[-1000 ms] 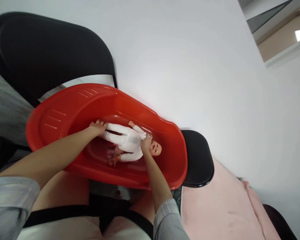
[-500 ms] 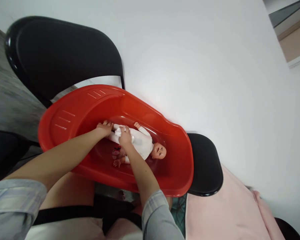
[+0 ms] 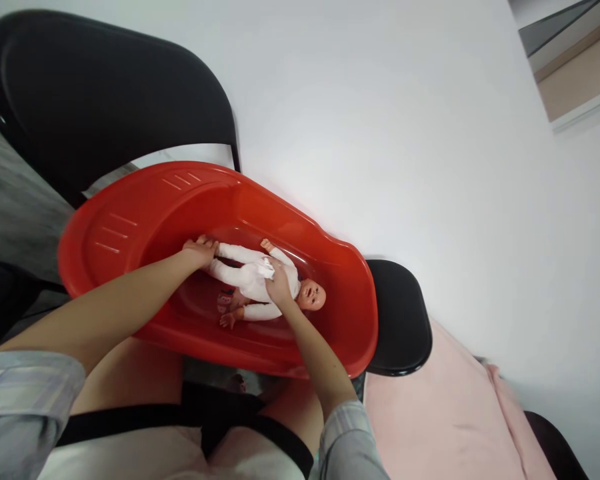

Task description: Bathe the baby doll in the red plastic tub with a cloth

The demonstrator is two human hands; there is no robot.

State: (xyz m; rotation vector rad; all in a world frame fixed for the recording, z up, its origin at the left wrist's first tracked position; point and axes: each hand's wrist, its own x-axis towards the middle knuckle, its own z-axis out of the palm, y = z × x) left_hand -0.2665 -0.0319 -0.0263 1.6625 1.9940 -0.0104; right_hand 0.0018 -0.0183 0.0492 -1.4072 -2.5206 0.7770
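A baby doll (image 3: 253, 277) in a white outfit lies on its back inside a red baby bathtub (image 3: 347, 280), its head toward the right. My left hand (image 3: 201, 253) is closed around the doll's feet at the left end. On the doll's chest, my right hand (image 3: 279, 285) presses a crumpled white wipe or cloth (image 3: 267, 269); its exact kind is hard to make out. One doll arm stretches toward the far wall of the tub, the other toward me. A small pinkish-red patterned thing (image 3: 225, 301) shows near the doll's nearer hand.
The tub rests across black chairs, one with a large backrest (image 3: 105, 93) at the left and another black chair part (image 3: 400, 317) at the right. A white wall (image 3: 405, 133) stands behind. Pink fabric (image 3: 445, 407) covers something at the lower right.
My right hand has moved with the white wipe or cloth from the doll's lower body up to its chest. My left hand stays at the feet. The camera view has shifted slightly.
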